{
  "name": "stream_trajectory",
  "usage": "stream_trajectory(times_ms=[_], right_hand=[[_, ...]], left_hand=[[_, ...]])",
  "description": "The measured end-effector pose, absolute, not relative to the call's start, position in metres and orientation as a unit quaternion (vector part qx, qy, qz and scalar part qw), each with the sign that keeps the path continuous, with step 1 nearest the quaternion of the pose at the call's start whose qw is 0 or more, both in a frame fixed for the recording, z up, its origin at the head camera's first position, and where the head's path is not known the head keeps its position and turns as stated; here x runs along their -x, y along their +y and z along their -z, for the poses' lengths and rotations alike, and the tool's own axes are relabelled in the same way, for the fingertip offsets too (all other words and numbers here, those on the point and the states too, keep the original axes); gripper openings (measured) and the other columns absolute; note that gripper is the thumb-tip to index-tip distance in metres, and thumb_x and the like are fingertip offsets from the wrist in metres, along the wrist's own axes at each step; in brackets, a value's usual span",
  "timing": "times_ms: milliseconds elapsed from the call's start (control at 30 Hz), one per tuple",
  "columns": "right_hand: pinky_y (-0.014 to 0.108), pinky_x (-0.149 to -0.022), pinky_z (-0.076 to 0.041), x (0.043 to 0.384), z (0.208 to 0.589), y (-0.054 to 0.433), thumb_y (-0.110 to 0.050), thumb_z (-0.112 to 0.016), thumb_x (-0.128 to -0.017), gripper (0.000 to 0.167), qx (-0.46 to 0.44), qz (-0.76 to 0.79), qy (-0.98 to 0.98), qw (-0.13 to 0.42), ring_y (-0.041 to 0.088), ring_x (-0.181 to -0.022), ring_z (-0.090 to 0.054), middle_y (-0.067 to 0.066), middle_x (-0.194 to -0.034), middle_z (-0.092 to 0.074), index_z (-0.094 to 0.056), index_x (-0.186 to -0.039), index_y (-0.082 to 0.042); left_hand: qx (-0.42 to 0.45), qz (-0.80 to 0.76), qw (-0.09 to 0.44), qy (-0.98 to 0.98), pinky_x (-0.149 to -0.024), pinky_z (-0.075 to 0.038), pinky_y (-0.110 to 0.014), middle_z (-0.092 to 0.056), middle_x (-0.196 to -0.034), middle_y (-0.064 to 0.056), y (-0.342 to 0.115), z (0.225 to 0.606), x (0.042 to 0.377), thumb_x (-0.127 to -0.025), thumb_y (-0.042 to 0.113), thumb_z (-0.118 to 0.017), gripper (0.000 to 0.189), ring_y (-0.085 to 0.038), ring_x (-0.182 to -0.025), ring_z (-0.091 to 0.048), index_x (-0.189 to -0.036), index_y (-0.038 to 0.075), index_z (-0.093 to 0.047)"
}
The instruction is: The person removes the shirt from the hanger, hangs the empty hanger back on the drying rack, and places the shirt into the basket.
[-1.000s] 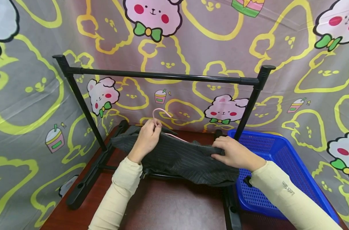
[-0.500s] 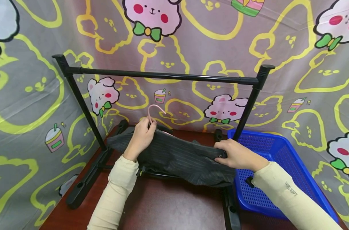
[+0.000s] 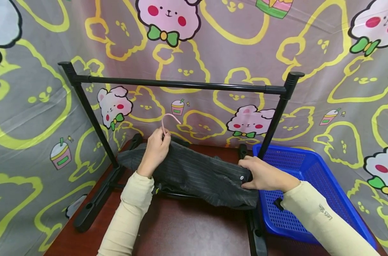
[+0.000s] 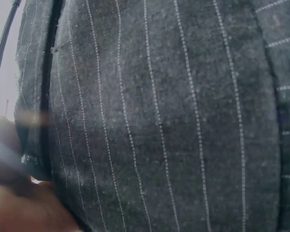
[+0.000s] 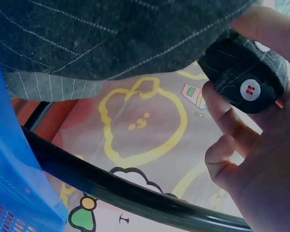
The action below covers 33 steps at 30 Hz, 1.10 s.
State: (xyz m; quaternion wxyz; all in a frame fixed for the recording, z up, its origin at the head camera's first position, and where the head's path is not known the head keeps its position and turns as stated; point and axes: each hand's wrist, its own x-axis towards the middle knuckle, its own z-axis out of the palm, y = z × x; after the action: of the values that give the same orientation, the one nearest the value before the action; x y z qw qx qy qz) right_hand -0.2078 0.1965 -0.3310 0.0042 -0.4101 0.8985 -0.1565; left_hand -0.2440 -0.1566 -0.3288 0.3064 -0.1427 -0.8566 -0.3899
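A dark pinstriped garment (image 3: 197,174) spreads between my hands in the head view, in front of the black rack. My left hand (image 3: 156,147) grips a pink clothes hanger (image 3: 163,122) just below its hook, together with the garment's upper edge; the rest of the hanger is hidden by cloth. My right hand (image 3: 261,172) pinches the right end of the garment near a white button (image 3: 242,177). The right wrist view shows a folded band with a red-stitched button (image 5: 250,90) between the fingers. Striped cloth (image 4: 159,121) fills most of the left wrist view.
A black garment rack (image 3: 181,84) stands on the brown table (image 3: 194,227), its bar above and behind the garment. At the right sits a blue plastic basket (image 3: 325,177), partly under my right forearm. A patterned cloth (image 3: 187,53) hangs behind and at the sides.
My left hand has moved left and slightly up with the hanger. The garment has shifted left, covering the pink hanger arm seen earlier. A white button now shows by my right hand, which moved slightly right.
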Motion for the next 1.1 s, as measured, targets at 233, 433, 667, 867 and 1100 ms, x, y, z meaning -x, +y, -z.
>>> stream_trajectory(times_ms=[233,433,667,867,1100], right_hand=[[0.028,-0.063,-0.037,0.206,0.332,0.193,-0.019,-0.080,-0.075,0.033,0.415,0.135,0.898,-0.048,0.009,-0.069,-0.042,-0.010,-0.077,-0.042,-0.049,-0.085,-0.022],[0.027,-0.062,-0.042,0.208,0.337,0.194,-0.009,-0.076,-0.079,0.028,0.427,0.133,0.890,-0.086,0.006,-0.071,-0.046,-0.010,-0.080,-0.047,-0.051,-0.088,-0.019],[0.031,-0.071,-0.045,0.213,0.340,0.195,0.010,-0.068,-0.076,0.033,0.471,0.160,0.856,-0.137,0.007,-0.084,-0.049,-0.008,-0.092,-0.055,-0.056,-0.092,-0.016],[0.032,-0.076,-0.043,0.212,0.338,0.192,0.009,-0.052,-0.073,0.032,0.465,0.192,0.856,-0.119,0.013,-0.101,-0.052,-0.003,-0.113,-0.061,-0.058,-0.090,-0.018],[0.031,-0.068,-0.042,0.208,0.336,0.184,-0.016,-0.046,-0.099,0.023,0.390,0.235,0.886,-0.083,0.008,-0.077,-0.049,-0.011,-0.080,-0.054,-0.063,-0.084,-0.019]], left_hand=[[0.148,0.384,0.314,-0.856,-0.069,-0.039,-0.039,-0.051,-0.081,-0.013,-0.160,0.327,0.244,-0.095,0.011,-0.044,0.016,-0.028,-0.075,-0.050,-0.091,0.000,-0.055],[0.153,0.367,0.271,-0.877,-0.060,-0.037,-0.036,-0.042,-0.068,-0.006,-0.168,0.324,0.239,-0.101,0.020,-0.039,0.021,-0.026,-0.065,-0.047,-0.089,0.006,-0.050],[0.140,0.366,0.281,-0.876,-0.065,-0.040,-0.041,-0.048,-0.069,-0.008,-0.169,0.324,0.236,-0.101,0.019,-0.039,0.022,-0.029,-0.069,-0.052,-0.091,0.004,-0.051],[0.123,0.379,0.305,-0.865,-0.062,-0.038,-0.039,-0.042,-0.066,-0.006,-0.166,0.325,0.235,-0.101,0.021,-0.039,0.025,-0.027,-0.065,-0.049,-0.088,0.005,-0.052],[0.131,0.379,0.316,-0.860,-0.060,-0.036,-0.035,-0.039,-0.064,-0.004,-0.167,0.328,0.235,-0.102,0.021,-0.039,0.027,-0.025,-0.062,-0.046,-0.084,0.006,-0.052]])
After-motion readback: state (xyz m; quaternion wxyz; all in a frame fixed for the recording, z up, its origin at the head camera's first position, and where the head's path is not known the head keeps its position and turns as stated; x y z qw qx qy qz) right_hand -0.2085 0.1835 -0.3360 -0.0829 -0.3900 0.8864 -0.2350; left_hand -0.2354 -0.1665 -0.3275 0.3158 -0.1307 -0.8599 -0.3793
